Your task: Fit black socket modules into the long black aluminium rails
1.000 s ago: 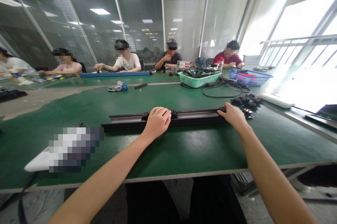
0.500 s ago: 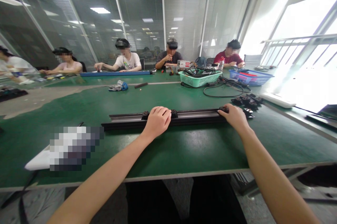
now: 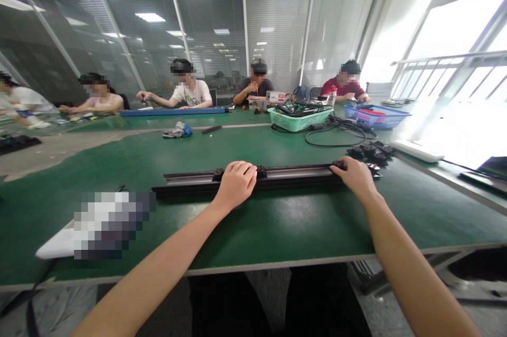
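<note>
A long dark metal rail (image 3: 293, 183) with a channel along its top lies across the green table. My left hand (image 3: 236, 185) is wrapped over the rail's middle, fingers closed on it. Small black blocks (image 3: 261, 171) sit in the channel on either side of that hand. At the rail's right end, my right hand (image 3: 356, 174) pinches a black fitting (image 3: 339, 165) between thumb and fingers. The fitting is partly covered by my fingers, and its exact kind cannot be made out. Just beyond the right hand lies a heap of black fittings (image 3: 372, 152).
The green table (image 3: 277, 231) carries a green basket (image 3: 295, 123) of cables, a blue basket (image 3: 380, 119), a loose black cable (image 3: 336, 144) and a grey-blue cloth (image 3: 178, 130). A white, partly blurred object (image 3: 57, 242) lies at left. Several people sit along the far side.
My right hand and the black fitting in it have shifted slightly to the right along the rail's end. My left hand stays in place on the rail.
</note>
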The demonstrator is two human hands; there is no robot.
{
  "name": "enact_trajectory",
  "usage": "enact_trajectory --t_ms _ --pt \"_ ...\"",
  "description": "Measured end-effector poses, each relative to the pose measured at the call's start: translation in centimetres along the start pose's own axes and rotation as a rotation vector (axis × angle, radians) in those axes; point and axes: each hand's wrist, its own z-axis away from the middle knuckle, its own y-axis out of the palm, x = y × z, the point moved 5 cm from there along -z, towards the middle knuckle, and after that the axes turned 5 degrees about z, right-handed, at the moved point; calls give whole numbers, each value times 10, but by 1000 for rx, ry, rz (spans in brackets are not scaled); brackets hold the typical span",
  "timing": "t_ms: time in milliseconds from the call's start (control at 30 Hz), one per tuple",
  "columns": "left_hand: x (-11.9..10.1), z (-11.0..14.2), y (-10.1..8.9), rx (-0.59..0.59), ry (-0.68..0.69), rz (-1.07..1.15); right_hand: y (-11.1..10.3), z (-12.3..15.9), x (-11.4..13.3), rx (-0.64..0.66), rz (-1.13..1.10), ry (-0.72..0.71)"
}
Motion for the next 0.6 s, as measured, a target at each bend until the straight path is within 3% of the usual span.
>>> enact_trajectory --t_ms 300,600 --pt "0 0 1 2 1 -3 -6 6 4 57 67 78" --pt "0 0 0 2 -1 4 -10 6 4 38 141 68"
